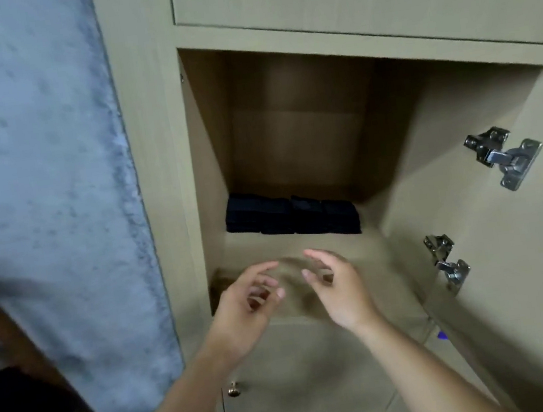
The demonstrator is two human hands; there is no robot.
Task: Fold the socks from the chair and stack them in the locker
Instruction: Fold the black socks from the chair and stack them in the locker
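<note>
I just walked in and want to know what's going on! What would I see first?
First you'd spot two bare hands, the left hand and the right hand, reaching toward an open locker, fingers loosely curled and holding nothing. Deep inside, at the back of the shelf, sit folded dark socks in neat piles side by side. On the open door to the right shine two metal hinges.
</note>
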